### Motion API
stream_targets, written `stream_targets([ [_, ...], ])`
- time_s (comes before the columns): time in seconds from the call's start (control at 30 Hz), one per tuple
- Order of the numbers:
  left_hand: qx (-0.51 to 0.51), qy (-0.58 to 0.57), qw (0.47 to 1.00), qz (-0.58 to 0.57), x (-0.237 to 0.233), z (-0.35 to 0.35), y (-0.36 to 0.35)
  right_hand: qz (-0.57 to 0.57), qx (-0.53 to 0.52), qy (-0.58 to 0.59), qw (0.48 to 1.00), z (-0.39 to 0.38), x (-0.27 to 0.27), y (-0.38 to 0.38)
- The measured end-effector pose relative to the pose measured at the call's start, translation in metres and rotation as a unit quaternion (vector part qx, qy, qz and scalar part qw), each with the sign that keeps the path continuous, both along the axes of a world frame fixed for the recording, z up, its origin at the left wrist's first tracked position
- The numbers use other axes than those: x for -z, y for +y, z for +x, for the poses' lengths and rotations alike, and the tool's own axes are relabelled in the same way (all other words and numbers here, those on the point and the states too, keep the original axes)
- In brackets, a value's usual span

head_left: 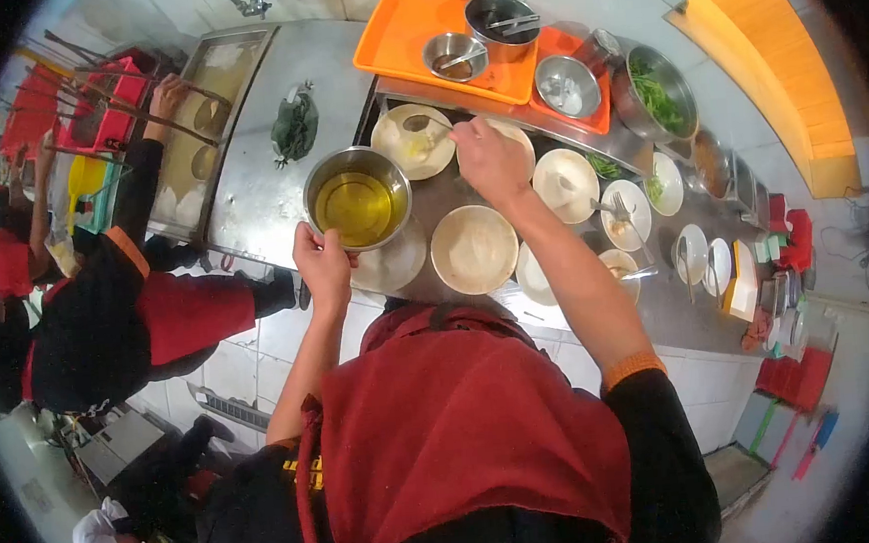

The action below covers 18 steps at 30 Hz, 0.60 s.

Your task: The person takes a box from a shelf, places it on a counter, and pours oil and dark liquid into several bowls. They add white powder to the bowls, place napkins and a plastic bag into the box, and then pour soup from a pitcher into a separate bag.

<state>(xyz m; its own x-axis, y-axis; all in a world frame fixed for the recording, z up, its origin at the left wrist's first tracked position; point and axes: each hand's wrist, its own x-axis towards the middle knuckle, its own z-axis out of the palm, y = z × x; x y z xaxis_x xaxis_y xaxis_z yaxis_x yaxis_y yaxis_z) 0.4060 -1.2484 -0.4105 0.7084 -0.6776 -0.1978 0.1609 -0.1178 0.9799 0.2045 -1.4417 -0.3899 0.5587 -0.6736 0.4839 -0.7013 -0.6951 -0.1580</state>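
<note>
My left hand (325, 266) grips the rim of a round steel bowl (317, 211) and holds it up at the counter's front. Clear yellow liquid, like oil, lies in it. A spoon (425, 123) is pinched in the fingers of my right hand (492, 160), its head over a cream bowl (393, 164) at the back left. A little yellow shows inside that bowl. Beneath my right forearm and hand stand more cream bowls, one partly hidden behind the hand. A wide cream bowl (474, 250) sits between my arms, and another behind the steel bowl is partly covered.
An orange tray (390, 35) at the back carries steel pots. To its right is a steel pot of green vegetables (655, 97). Several white bowls with cutlery line the right counter. A dark green bundle (294, 126) lies left. Co-workers stand left, near a vat (208, 106).
</note>
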Motion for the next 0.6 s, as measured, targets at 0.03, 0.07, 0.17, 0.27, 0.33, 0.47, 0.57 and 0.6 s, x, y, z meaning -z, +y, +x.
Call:
stream_targets([
  [0.03,0.003,0.005,1.0,0.002,0.002,0.0,-0.001,-0.016,-0.007,0.009,1.0,0.001,0.007,-0.003],
  [0.07,0.007,0.004,1.0,0.002,0.003,-0.001,-0.003,-0.016,-0.002,0.009,1.0,-0.003,0.012,-0.004],
  [0.17,0.02,0.011,1.0,-0.001,0.003,-0.006,-0.011,-0.067,0.002,-0.07,0.995,-0.013,0.006,-0.001],
  [0.27,0.042,0.007,0.999,0.015,0.003,-0.016,-0.027,-0.041,0.021,-0.199,0.979,-0.038,-0.036,0.029],
  [0.33,0.086,-0.001,0.996,0.012,0.0,-0.025,-0.039,0.017,0.0,-0.201,0.98,-0.052,-0.055,0.051],
  [0.47,0.149,-0.038,0.988,0.0,-0.001,-0.048,-0.064,0.038,0.006,-0.046,0.998,-0.062,-0.069,0.07],
  [0.57,0.178,-0.006,0.984,-0.029,-0.006,-0.068,-0.077,0.114,0.063,0.008,0.992,-0.071,-0.056,0.059],
  [0.6,0.18,-0.004,0.983,-0.039,-0.005,-0.072,-0.08,0.181,0.101,-0.019,0.978,-0.076,-0.05,0.054],
])
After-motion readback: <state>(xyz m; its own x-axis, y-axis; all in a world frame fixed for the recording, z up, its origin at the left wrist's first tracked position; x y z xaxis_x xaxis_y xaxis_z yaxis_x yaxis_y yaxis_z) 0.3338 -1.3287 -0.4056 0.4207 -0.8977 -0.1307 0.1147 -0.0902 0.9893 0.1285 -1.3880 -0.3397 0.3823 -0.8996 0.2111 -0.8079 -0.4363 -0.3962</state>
